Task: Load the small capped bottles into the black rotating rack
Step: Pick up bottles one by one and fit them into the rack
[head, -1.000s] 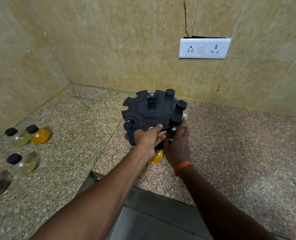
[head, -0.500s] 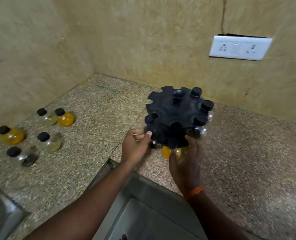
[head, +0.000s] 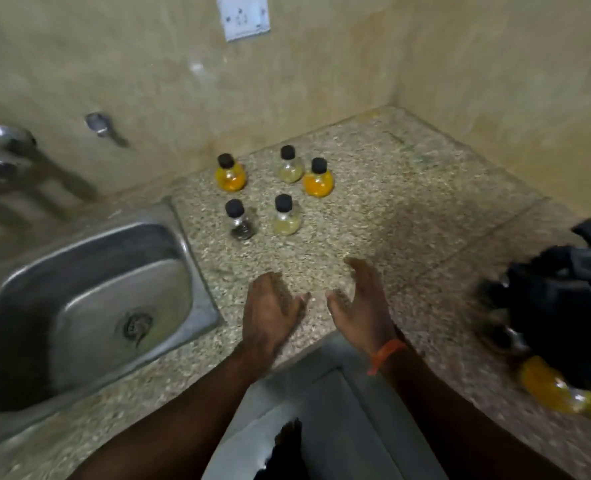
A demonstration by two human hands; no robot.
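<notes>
A single wide-angle camera worn on the head looks forward and steeply down into the corner of the desk (head: 373, 216). It is close enough that both forearms enter from the bottom edge. The left hand (head: 270, 306) and right hand (head: 360, 303) sit at lower centre. The bottles (head: 287, 221) stand at upper centre and the sink (head: 204, 289) fills the left. The right edge cuts the blurred rack (head: 564, 306), and the wall socket (head: 243, 16) touches the top edge.

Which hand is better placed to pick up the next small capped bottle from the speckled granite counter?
Left, probably. The left hand hovers open almost straight before the pale-yellow round clear bottle with black cap; the right hand, also open, lies nearer the black rack.
</notes>
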